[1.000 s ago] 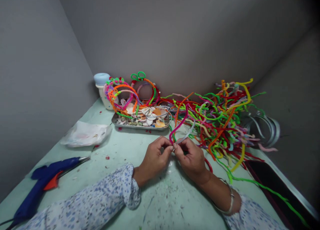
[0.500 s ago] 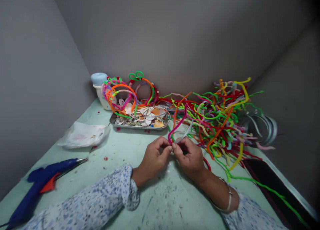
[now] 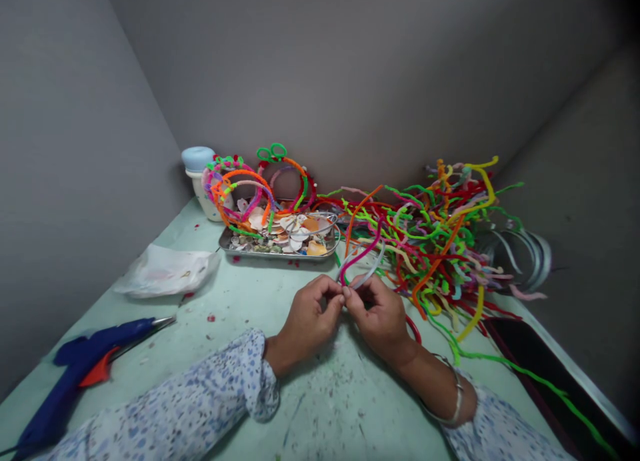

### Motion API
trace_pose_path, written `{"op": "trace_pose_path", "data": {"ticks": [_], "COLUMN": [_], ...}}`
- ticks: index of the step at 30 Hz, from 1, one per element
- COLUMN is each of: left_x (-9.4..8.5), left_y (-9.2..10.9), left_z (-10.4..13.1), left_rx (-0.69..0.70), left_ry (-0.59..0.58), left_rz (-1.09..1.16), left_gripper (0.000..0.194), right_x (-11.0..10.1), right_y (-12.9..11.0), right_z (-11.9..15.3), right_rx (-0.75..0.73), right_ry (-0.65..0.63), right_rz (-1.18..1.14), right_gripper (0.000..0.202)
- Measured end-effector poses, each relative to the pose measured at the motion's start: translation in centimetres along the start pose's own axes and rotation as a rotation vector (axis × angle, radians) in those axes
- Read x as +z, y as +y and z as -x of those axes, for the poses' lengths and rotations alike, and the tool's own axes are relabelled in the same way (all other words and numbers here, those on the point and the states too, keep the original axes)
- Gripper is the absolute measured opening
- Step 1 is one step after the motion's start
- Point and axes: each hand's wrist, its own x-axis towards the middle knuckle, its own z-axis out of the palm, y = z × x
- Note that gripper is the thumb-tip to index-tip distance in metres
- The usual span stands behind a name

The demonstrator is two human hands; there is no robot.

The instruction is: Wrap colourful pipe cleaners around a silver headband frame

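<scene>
My left hand [image 3: 311, 321] and my right hand [image 3: 381, 317] meet at the fingertips above the middle of the table. Both pinch the lower end of a magenta pipe cleaner [image 3: 363, 253], which curves up and to the right. A pale grey band [image 3: 374, 267] also rises from the pinch, looping beside the magenta strand. The point where they join is covered by my thumbs and fingers. Below my right hand, part of a dark red strand [image 3: 414, 329] shows near the wrist.
Behind my hands is a metal tray [image 3: 280, 255] of shells with decorated headbands [image 3: 245, 174]. Tangled pipe cleaners [image 3: 430, 234] and grey bands [image 3: 537, 261] lie right, above a dark flat object [image 3: 545, 374]. A blue glue gun [image 3: 95, 344], plastic bag [image 3: 167, 271] and bottle [image 3: 203, 181] are left.
The magenta strand's upper end has swung a little to the right. More of the pale band's loop shows beside it. Both hands keep their pinch in nearly the same place.
</scene>
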Motion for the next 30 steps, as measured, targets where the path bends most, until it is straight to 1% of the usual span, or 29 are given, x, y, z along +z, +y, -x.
{"op": "trace_pose_path", "data": {"ticks": [3,5,9,11,14,19,25,30], "left_x": [0.05,0.04,-0.05,-0.07,-0.01,-0.01,-0.26,-0.33], "left_y": [0.07,0.11,0.11,0.10,0.09,0.12,0.29,0.27], "left_z": [0.06,0.09,0.11,0.13,0.12,0.01,-0.06,-0.08], "left_rx": [0.010,0.010,0.000,-0.006,-0.012,-0.008,-0.046,-0.054], "left_ry": [0.006,0.010,0.012,0.006,-0.004,0.011,-0.001,-0.009], "left_rz": [-0.008,-0.006,0.038,0.050,0.079,0.115,0.112,0.134], "left_gripper": [0.011,0.010,0.010,0.010,0.009,0.011,0.015,0.014], "right_x": [0.03,-0.02,-0.24,-0.30,-0.23,-0.06,-0.24,-0.43], "right_y": [-0.12,-0.10,0.11,0.16,0.11,-0.04,-0.19,-0.40], "right_z": [-0.07,-0.15,-0.30,-0.37,-0.44,-0.43,-0.32,-0.37], "right_rx": [0.016,0.032,0.111,0.166,0.228,0.277,0.266,0.248], "right_ry": [0.004,-0.017,-0.066,-0.051,-0.027,-0.005,-0.033,-0.019], "right_rz": [0.015,-0.023,-0.263,-0.393,-0.484,-0.502,-0.509,-0.516], "right_gripper": [0.007,0.008,0.013,0.014,0.015,0.019,0.019,0.021]}}
